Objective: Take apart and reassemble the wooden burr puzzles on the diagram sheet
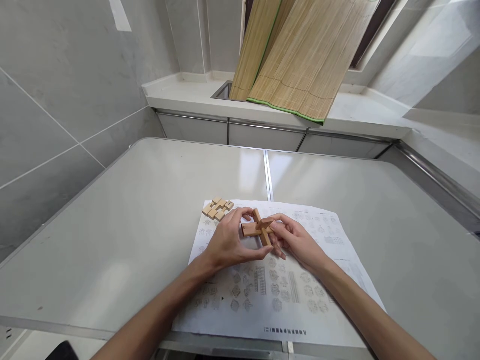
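Observation:
Several interlocked wooden bars form a cross-shaped wooden burr puzzle [251, 229], held above a printed sheet. My left hand [229, 239] curves round its left side, with the thumb at the lower end of one bar and the fingers at the upper end. At the right side, my right hand [294, 237] pinches the puzzle between thumb and fingers. Part of the right end is hidden by those fingers. Beyond my left hand, several notched wooden pieces [212, 213] lie on the sheet's upper left corner.
The large sheet of paper [300, 320] carries printed diagrams and lies over the front of the white table [93, 225]. A metal seam [267, 170] runs across the tabletop. Behind stands a counter [180, 102] with a bamboo mat [300, 60] hanging over its edge.

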`<state>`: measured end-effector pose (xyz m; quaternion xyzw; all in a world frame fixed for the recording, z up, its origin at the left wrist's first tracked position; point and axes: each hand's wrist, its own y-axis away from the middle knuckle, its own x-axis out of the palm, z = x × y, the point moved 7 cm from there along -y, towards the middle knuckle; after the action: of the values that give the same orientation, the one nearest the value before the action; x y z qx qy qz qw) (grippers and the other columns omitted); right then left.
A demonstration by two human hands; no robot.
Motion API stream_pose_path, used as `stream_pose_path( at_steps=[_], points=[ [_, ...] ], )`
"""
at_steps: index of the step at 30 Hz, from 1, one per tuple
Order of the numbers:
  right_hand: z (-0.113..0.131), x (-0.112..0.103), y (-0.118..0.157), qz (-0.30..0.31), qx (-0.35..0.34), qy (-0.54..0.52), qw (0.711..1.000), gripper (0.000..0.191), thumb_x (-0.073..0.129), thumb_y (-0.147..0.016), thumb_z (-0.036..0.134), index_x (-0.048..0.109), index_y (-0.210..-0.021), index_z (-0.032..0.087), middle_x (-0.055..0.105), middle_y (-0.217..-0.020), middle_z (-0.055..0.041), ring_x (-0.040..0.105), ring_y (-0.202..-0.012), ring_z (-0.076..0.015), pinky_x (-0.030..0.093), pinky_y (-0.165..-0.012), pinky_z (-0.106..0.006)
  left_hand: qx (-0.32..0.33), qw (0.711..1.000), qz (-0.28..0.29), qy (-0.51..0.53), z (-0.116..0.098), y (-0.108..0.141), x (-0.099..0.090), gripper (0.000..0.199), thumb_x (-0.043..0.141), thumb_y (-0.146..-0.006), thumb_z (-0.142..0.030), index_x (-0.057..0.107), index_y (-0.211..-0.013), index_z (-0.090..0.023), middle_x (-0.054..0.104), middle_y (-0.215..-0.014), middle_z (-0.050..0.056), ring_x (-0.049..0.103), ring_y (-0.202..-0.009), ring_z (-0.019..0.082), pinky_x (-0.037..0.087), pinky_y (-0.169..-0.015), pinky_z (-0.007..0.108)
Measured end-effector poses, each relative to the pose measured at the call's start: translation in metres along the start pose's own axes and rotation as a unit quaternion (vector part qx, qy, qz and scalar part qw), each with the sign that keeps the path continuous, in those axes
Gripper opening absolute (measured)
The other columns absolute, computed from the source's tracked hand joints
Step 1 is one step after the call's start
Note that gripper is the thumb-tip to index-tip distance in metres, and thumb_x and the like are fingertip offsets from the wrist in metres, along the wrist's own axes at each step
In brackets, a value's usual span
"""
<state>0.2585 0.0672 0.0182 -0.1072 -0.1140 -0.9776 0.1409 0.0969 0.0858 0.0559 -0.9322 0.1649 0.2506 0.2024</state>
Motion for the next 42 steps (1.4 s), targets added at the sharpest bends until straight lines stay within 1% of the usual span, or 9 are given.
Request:
stream_pose_path(
  at_steps=[4, 7, 10, 13, 21, 35, 37, 39, 42],
  points=[
    [-0.0016, 0.0007, -0.0012, 0.008, -0.009, 0.014, 1.0, 0.038, 0.068, -0.1, 0.055, 0.063, -0.118, 0.022, 0.064, -0.064, 0.0043, 0.059, -0.048, -0.0141, 0.05, -0.047, -0.026, 0.007, 1.0, 0.01, -0.006, -0.0012, -0.0009, -0.0002, 0.066, 0.09, -0.07, -0.046, 0.058, -0.122, -0.021, 0.07, -0.118, 0.011, 0.068, -0.111, 0.03, 0.057, -0.096, 0.047],
    [-0.0015, 0.0004, -0.0018, 0.01, -0.018, 0.013, 1.0, 0.037, 0.068, -0.1, 0.055, 0.063, -0.116, 0.023, 0.064, -0.061, 0.0045, 0.06, -0.048, -0.0148, 0.051, -0.046, -0.027, 0.011, 1.0, 0.016, -0.012, -0.003, -0.0012, -0.0013, 0.057, 0.083, -0.078, -0.044, 0.058, -0.123, -0.02, 0.07, -0.119, 0.011, 0.067, -0.112, 0.031, 0.056, -0.098, 0.048],
    [-0.0022, -0.0013, -0.0019, 0.001, -0.015, 0.013, 1.0, 0.037, 0.068, -0.1, 0.056, 0.063, -0.114, 0.023, 0.065, -0.064, 0.0034, 0.061, -0.049, -0.0152, 0.051, -0.046, -0.027, -0.005, 1.0, 0.018, -0.017, -0.0014, -0.0013, -0.0025, 0.034, 0.061, -0.096, -0.039, 0.06, -0.124, -0.02, 0.07, -0.119, 0.012, 0.066, -0.113, 0.03, 0.054, -0.1, 0.049],
    [-0.0017, -0.0016, -0.0018, -0.004, -0.011, 0.015, 1.0, 0.039, 0.068, -0.099, 0.057, 0.063, -0.115, 0.022, 0.065, -0.067, 0.003, 0.062, -0.05, -0.0149, 0.051, -0.046, -0.026, -0.02, 0.999, 0.019, -0.017, 0.0019, -0.0016, -0.0019, 0.03, 0.041, -0.105, -0.03, 0.062, -0.123, -0.019, 0.071, -0.118, 0.012, 0.065, -0.114, 0.028, 0.053, -0.101, 0.049],
    [-0.0002, -0.0006, -0.0003, 0.001, -0.013, 0.033, 0.999, 0.037, 0.066, -0.101, 0.057, 0.063, -0.115, 0.023, 0.063, -0.068, 0.004, 0.061, -0.051, -0.0143, 0.052, -0.048, -0.027, -0.013, 1.0, 0.012, -0.014, 0.0029, -0.0021, 0.0, 0.028, 0.041, -0.103, -0.025, 0.061, -0.122, -0.018, 0.071, -0.118, 0.011, 0.066, -0.112, 0.027, 0.054, -0.099, 0.045],
    [0.0016, 0.0024, 0.0006, 0.0, -0.032, 0.076, 0.997, 0.039, 0.061, -0.104, 0.057, 0.063, -0.122, 0.022, 0.066, -0.067, 0.0035, 0.06, -0.049, -0.0132, 0.052, -0.05, -0.028, -0.046, 0.997, 0.057, -0.024, 0.0012, -0.0023, 0.0027, 0.033, 0.03, -0.107, -0.028, 0.057, -0.124, -0.018, 0.068, -0.121, 0.012, 0.061, -0.113, 0.028, 0.048, -0.106, 0.048],
    [0.002, 0.002, 0.0011, -0.004, -0.032, 0.072, 0.997, 0.038, 0.062, -0.103, 0.057, 0.063, -0.119, 0.022, 0.065, -0.067, 0.0038, 0.061, -0.05, -0.0137, 0.051, -0.049, -0.027, -0.044, 0.997, 0.064, -0.02, 0.0014, -0.0013, 0.0025, 0.035, 0.031, -0.108, -0.031, 0.056, -0.129, -0.018, 0.067, -0.126, 0.012, 0.061, -0.118, 0.029, 0.048, -0.107, 0.048],
    [0.0028, 0.0017, 0.0017, -0.009, -0.032, 0.07, 0.997, 0.038, 0.063, -0.102, 0.057, 0.063, -0.116, 0.022, 0.065, -0.066, 0.0038, 0.061, -0.05, -0.0135, 0.05, -0.049, -0.027, -0.036, 0.996, 0.075, -0.016, 0.0016, -0.0001, 0.0039, 0.041, 0.044, -0.106, -0.043, 0.054, -0.136, -0.019, 0.066, -0.132, 0.013, 0.061, -0.122, 0.031, 0.048, -0.108, 0.05],
    [0.0032, 0.0011, 0.0015, -0.014, -0.033, 0.07, 0.997, 0.038, 0.065, -0.101, 0.057, 0.063, -0.115, 0.022, 0.067, -0.068, 0.0035, 0.06, -0.047, -0.0122, 0.051, -0.049, -0.027, -0.016, 0.996, 0.08, -0.021, 0.0028, 0.0014, 0.0067, 0.077, 0.073, -0.088, -0.061, 0.047, -0.147, -0.019, 0.062, -0.141, 0.016, 0.059, -0.13, 0.036, 0.048, -0.112, 0.054]
  ],
)
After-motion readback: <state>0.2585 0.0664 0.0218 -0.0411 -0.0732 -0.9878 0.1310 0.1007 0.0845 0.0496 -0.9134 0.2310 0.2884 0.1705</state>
